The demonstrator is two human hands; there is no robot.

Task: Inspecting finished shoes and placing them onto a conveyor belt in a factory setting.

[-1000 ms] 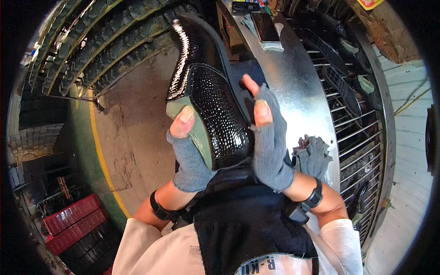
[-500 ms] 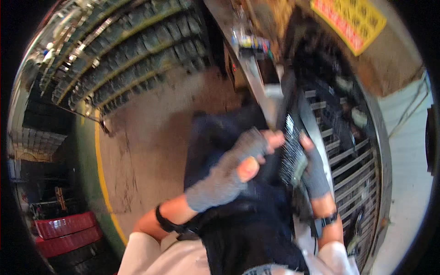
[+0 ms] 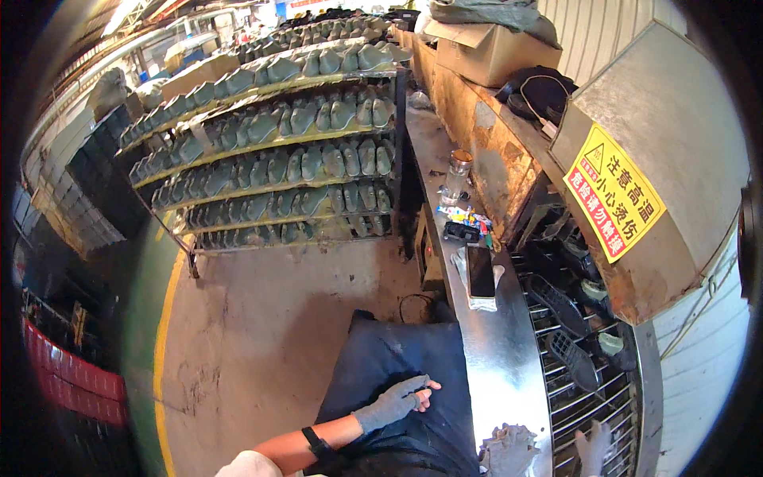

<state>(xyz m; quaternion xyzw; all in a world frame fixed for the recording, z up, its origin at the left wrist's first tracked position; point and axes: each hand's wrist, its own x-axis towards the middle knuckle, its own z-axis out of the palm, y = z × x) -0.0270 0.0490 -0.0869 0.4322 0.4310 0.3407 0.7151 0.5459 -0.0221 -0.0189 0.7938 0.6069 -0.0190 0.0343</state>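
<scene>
My left hand (image 3: pixel 397 401), in a grey fingerless glove, is over the dark blue apron (image 3: pixel 397 350) on my lap. Its bare fingertips stretch to the right and hold nothing. At the lower right, my right hand (image 3: pixel 592 449), in a light glove and partly blurred, reaches over the barred metal rack (image 3: pixel 568 409); its fingers look apart with nothing visible in them. Black shoes lie on those bars ahead of it: one black shoe (image 3: pixel 574 358) shows a patterned sole, and another (image 3: pixel 560 304) lies just beyond.
A crumpled grey cloth-like bundle (image 3: pixel 509 451) sits on the steel ledge (image 3: pixel 509 358) between my hands. Farther along are a phone (image 3: pixel 480 272) and a glass jar (image 3: pixel 457 179). A metal hood with a yellow warning sign (image 3: pixel 612 191) overhangs the rack. Shelves of shoe lasts (image 3: pixel 302 159) stand ahead.
Both hands were together around a dark shoe; now they are apart and the shoe is out of them. My right hand has moved right and down over the rack. The view has tilted up.
</scene>
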